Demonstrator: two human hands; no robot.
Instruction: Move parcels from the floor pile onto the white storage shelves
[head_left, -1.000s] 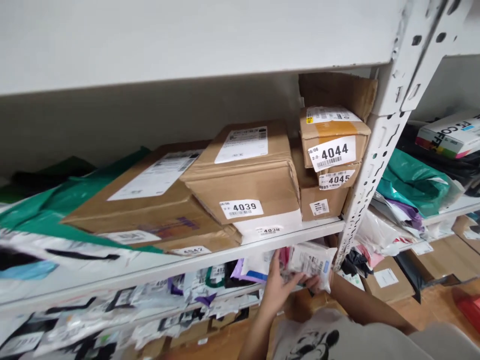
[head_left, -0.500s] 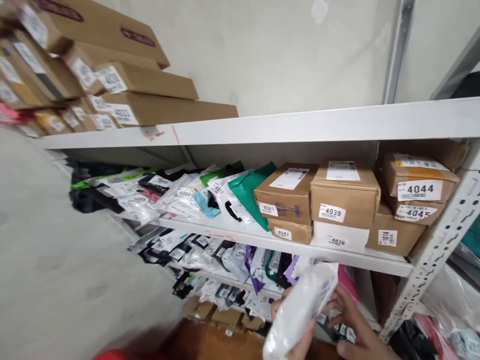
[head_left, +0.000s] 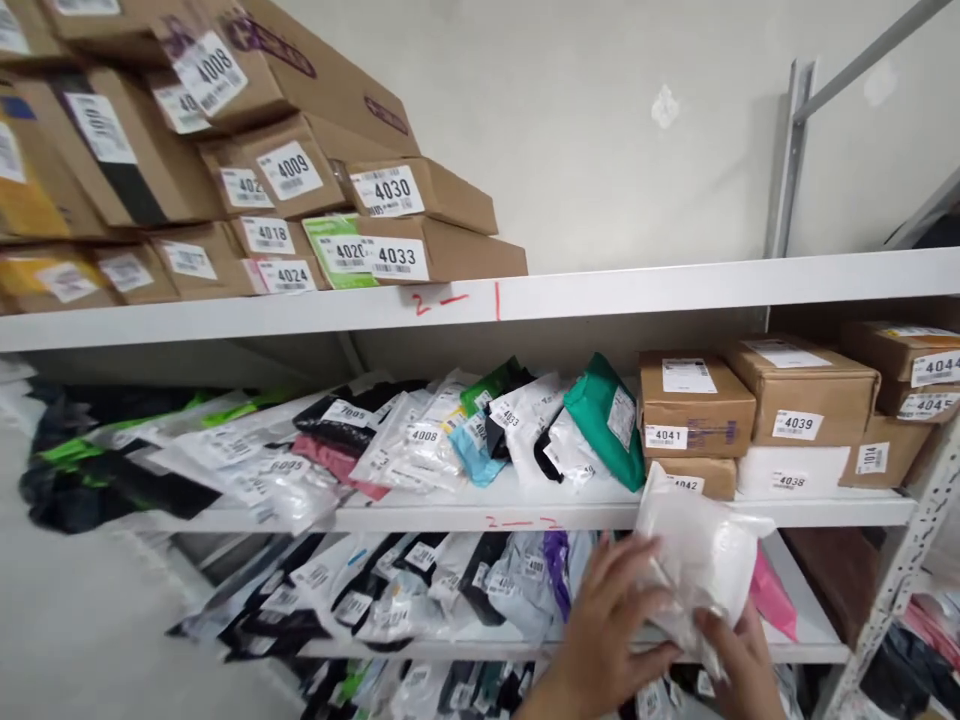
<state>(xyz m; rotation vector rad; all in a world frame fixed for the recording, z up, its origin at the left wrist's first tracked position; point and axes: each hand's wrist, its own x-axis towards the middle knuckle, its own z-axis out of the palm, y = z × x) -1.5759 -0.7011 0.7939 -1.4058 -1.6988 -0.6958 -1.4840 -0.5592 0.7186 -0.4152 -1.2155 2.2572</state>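
A white plastic mailer bag [head_left: 701,550], puffy and crinkled, is held up in front of the shelves at the lower right. My right hand [head_left: 742,660] grips its lower right part, the thumb pressed on the near face and the other fingers mostly hidden behind. At its lower left, my left hand [head_left: 600,630] is closed on the edge, back of the hand towards me, fingers lying over the plastic. No label shows on the face turned to me. Just behind the bag stand the cartons marked 4041 [head_left: 697,400] and 4042 [head_left: 716,480].
Labelled cardboard boxes [head_left: 442,245] are stacked on the top shelf [head_left: 600,290]. Plastic mailers, among them a green one [head_left: 604,420], line the middle shelf [head_left: 450,515]. More bags [head_left: 401,605] fill the levels below. A perforated upright [head_left: 892,590] stands at the right.
The view has swung left and come nearer to the shelves. The mailer bag has been turned in my hands, its broad face now towards me, and my left hand shows more fully.
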